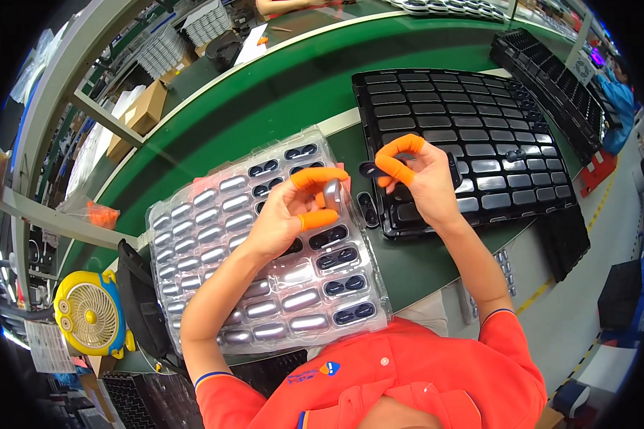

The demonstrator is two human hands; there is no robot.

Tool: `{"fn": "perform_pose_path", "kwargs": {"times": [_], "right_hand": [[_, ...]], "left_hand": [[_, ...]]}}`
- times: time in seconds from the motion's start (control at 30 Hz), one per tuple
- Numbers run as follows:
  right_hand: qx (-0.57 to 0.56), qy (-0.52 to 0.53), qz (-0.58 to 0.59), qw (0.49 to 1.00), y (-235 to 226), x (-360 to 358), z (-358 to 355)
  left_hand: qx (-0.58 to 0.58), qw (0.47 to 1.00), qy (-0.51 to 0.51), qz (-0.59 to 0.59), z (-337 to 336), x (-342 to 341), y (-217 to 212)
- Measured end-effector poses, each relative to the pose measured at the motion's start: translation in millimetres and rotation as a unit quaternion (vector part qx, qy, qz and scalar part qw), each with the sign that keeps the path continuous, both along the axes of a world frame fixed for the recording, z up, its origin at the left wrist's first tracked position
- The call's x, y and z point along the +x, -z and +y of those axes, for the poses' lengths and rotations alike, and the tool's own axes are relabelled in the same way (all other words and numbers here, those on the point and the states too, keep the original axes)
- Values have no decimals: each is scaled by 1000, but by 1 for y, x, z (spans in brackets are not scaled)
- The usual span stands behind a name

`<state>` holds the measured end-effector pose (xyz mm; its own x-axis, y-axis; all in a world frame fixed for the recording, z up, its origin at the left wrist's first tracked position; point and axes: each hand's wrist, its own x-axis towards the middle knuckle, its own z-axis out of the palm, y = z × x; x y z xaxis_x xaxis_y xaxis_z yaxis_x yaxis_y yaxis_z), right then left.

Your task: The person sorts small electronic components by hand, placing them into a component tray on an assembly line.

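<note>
My left hand, with orange finger covers, is closed around a silver-grey rounded case over the clear plastic tray. Rows of similar silver cases fill much of that tray, and dark pieces with paired oval hollows lie along its right side. To the right, my right hand has its orange-covered fingers bent together in a pinch; what they hold, if anything, is hard to see. Close to its fingertips is a small dark oval piece. Another dark piece rests between the trays.
A black tray of glossy rectangular pockets stands at the right, with another black rack beyond it. Behind runs a green conveyor belt. A yellow fan and a metal frame are at the left.
</note>
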<state>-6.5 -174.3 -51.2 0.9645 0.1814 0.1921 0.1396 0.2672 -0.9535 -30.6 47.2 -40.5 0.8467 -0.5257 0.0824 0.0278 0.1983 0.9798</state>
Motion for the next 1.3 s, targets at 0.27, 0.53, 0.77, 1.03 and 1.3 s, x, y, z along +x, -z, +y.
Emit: {"fn": "perform_pose_path", "kwargs": {"times": [0.27, 0.53, 0.77, 1.03, 1.3], "right_hand": [[-10, 31, -29, 999, 1, -7, 6], [26, -27, -43, 998, 2, -7, 9], [-12, -70, -7, 997, 4, -11, 13], [-140, 17, -39, 989, -9, -14, 3], [-3, 2, -99, 995, 10, -16, 6]], "left_hand": [[12, 998, -53, 39, -2, -2, 3], [86, 995, 33, 34, -8, -14, -3], [176, 979, 56, 86, -16, -21, -12], [29, 999, -34, -3, -7, -6, 2], [20, 997, -68, -34, -8, -10, 14]]}}
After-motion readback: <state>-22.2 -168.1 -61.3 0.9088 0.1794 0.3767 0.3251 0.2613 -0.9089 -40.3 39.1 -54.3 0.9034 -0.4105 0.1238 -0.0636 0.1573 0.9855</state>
